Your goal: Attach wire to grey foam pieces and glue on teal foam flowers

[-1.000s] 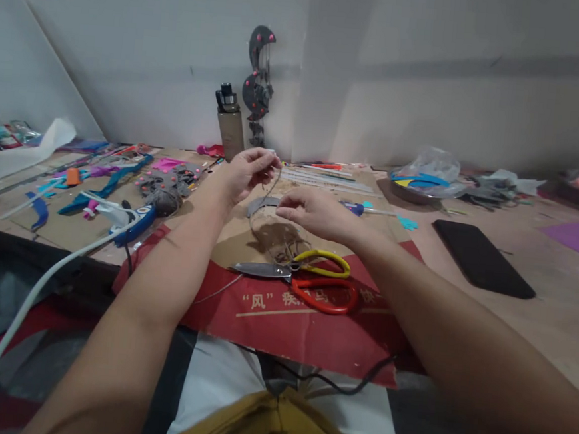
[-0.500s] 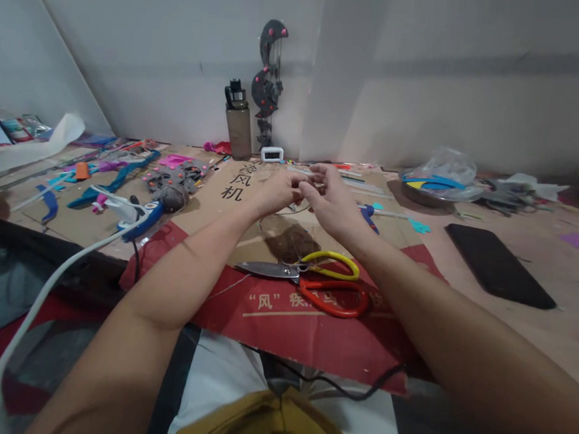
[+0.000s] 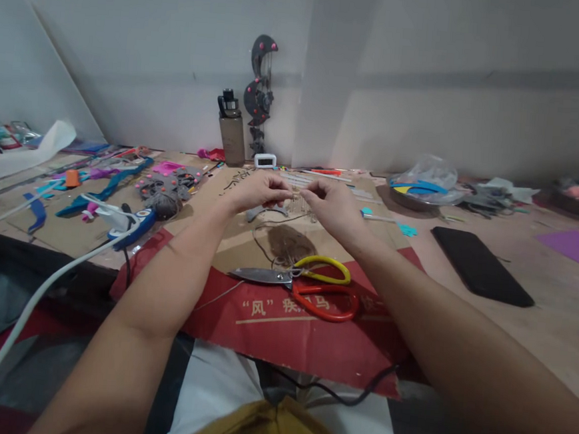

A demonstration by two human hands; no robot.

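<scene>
Both of my hands are raised over a brown cardboard sheet (image 3: 240, 236), fingertips pinched and almost meeting. My left hand (image 3: 264, 191) and my right hand (image 3: 326, 205) seem to pinch a fine thread, too thin to follow between the fingers. A dark thread (image 3: 279, 224) curves over the cardboard beneath them. Under my left hand is a grey curved piece (image 3: 267, 210). Closer to me lie scissors (image 3: 265, 276) with one yellow and one red handle, thread tangled at their pivot. Shadow from my hands falls behind the scissors.
A blue power strip (image 3: 135, 227) with a white cable, grey yarn pieces (image 3: 165, 194) and coloured scraps lie left. A black phone-like slab (image 3: 481, 265) and a bowl (image 3: 424, 197) are right. A bottle (image 3: 232, 135) and a grey moon-shaped hanging (image 3: 259, 87) stand behind. Another person's hand shows far left.
My hands have come down a little and parted slightly, with the fingertips now pinched. The view has shifted a little; the scissors lie in the same place on the cardboard.
</scene>
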